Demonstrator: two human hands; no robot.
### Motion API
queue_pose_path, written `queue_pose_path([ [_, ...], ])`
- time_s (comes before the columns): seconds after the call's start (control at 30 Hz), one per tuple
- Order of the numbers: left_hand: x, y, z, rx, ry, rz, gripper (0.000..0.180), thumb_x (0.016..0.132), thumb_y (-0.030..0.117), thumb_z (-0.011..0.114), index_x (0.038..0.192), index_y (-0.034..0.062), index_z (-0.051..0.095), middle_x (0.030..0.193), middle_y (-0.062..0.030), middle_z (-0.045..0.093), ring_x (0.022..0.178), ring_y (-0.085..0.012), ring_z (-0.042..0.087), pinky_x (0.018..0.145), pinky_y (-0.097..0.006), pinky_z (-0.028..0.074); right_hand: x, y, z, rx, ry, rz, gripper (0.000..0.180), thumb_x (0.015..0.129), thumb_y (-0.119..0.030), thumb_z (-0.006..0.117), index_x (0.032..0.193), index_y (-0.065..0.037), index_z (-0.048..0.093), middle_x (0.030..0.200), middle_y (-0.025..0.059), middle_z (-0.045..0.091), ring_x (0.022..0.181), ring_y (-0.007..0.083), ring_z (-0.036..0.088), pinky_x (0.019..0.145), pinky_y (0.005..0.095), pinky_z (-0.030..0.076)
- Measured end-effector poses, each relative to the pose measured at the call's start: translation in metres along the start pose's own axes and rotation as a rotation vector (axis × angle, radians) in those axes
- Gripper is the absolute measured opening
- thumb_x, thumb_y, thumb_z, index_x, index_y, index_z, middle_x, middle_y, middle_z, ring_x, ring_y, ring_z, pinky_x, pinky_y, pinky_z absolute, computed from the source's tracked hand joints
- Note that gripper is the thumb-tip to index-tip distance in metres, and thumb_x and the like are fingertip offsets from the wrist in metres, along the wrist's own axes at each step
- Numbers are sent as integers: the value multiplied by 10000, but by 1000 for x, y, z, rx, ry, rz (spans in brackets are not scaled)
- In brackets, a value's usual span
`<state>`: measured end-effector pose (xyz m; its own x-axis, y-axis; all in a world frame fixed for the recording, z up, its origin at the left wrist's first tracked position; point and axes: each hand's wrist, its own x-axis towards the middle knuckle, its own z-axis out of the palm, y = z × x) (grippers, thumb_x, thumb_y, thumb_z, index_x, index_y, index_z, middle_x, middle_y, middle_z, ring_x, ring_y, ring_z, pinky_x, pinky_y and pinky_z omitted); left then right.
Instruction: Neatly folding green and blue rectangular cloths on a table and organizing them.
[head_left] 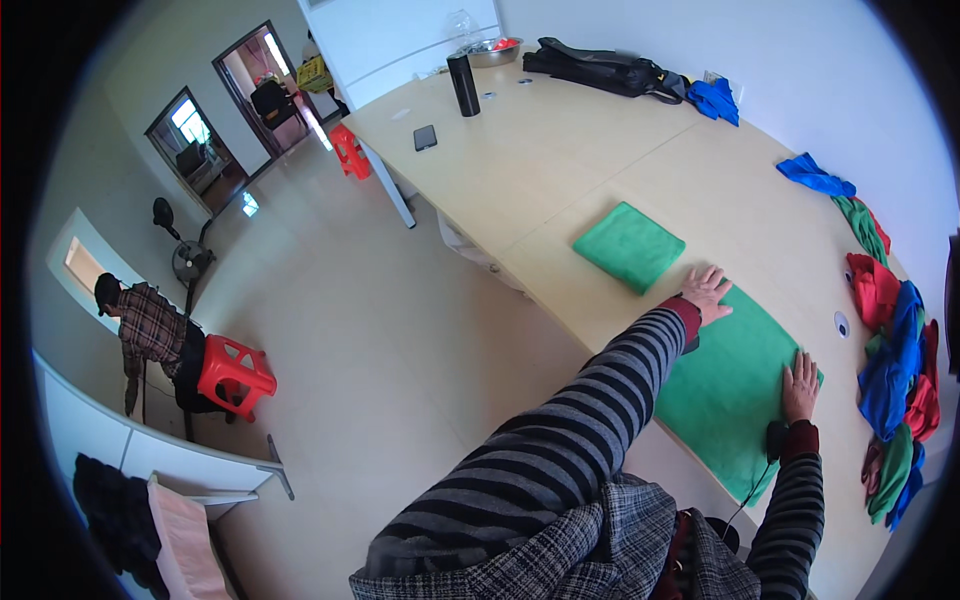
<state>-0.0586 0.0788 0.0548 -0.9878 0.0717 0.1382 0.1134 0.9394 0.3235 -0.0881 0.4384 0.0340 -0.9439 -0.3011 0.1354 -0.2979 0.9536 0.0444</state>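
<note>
A green cloth (pixel 735 385) lies spread flat on the light wooden table (pixel 560 160). My left hand (pixel 708 292) rests flat on its far left corner with fingers apart. Flat on the cloth's right edge lies my right hand (pixel 800 385), fingers together and extended. Neither hand grips anything. A second green cloth (pixel 629 245), folded into a square, sits on the table just beyond my left hand.
A heap of red, blue and green cloths (pixel 893 370) runs along the table's right side. At the far end stand a black bottle (pixel 463 84), a phone (pixel 425 137), a black bag (pixel 600 68) and a metal bowl (pixel 492 50). A person sits on a red stool (pixel 235 372) at the left.
</note>
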Motion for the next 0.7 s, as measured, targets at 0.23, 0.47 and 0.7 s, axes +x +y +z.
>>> queue_pose_path([
  [0.23, -32, -16, -12, 45, -48, -63, 727, 1000, 569, 439, 1583, 156, 306, 1661, -127, 221, 1544, -306, 178, 1224, -560, 143, -54, 32, -13, 64, -52, 67, 624, 1054, -435, 382, 1604, -164, 264, 1665, 98, 242, 1540, 323, 189, 1229, 498, 178],
  [0.47, -83, 14, -7, 32, -66, -89, 737, 1011, 539, 434, 1581, 93, 293, 1660, -168, 208, 1538, -341, 184, 1214, -579, 156, -108, -4, -37, 33, -99, 197, 639, 1044, -398, 439, 1598, -130, 265, 1653, 113, 265, 1536, 338, 194, 1216, 524, 201],
  [0.7, -177, 106, 26, -52, 81, 224, 630, 1008, 455, 481, 1490, 51, 446, 1598, -201, 339, 1495, -363, 285, 1196, -594, 191, -180, -146, -47, 127, 84, -165, 569, 1045, -336, 474, 1549, -98, 359, 1614, 122, 346, 1513, 348, 254, 1209, 521, 222],
])
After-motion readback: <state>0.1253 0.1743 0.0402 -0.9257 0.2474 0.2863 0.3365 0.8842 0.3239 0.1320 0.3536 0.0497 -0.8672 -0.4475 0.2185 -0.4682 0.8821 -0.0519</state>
